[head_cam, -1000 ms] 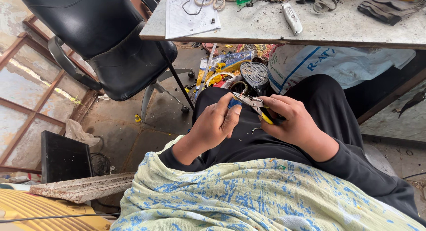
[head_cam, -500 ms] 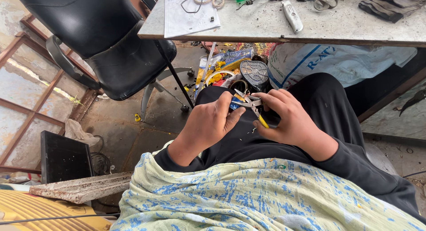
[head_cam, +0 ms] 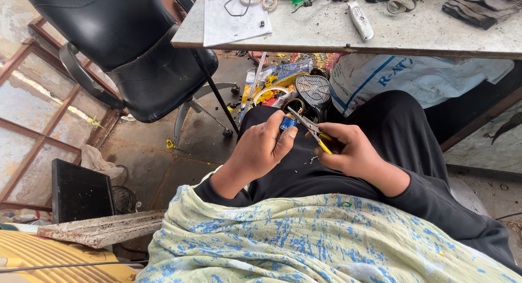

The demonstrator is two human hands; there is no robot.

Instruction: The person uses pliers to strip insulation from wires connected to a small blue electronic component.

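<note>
Under the workbench, left hand fingers pinch a small blue part; right hand grips yellow-handled pliers

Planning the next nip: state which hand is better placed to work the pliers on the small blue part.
Right. The right hand already grips the yellow-handled pliers, tips at the small blue part pinched in the left hand.

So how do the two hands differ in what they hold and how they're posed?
The left hand pinches a small blue object at its fingertips, back of hand up; the right hand wraps around yellow-handled pliers, fist curled. The left holds a small piece; the right holds a tool pointed at it. Both are bare, over the lap.
</note>
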